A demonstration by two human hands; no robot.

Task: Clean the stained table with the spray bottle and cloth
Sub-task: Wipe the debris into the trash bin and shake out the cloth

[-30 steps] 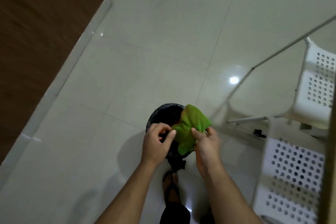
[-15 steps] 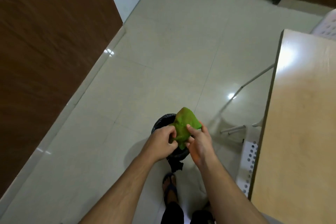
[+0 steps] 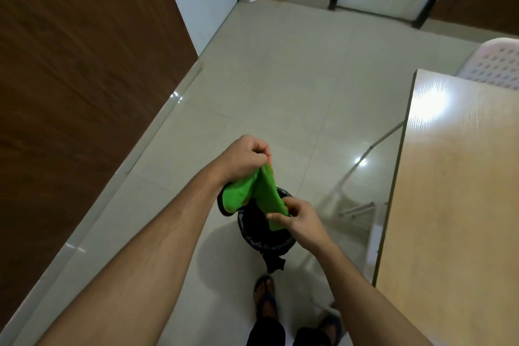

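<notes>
You stand on a glossy pale tiled floor. Directly in front of your sandalled feet sits a small round bin with a black liner. To your right runs the light wood worktop, lamp glare near its far end, and a white perforated chair stands beyond it.

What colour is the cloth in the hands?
Bright green cloth, seen in the head view, held over a black-lined bin.

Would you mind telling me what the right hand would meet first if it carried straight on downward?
Most likely the round black-lined waste bin on the floor: the right hand, pinching the green cloth, appears directly above its opening, though depth is uncertain.
</notes>
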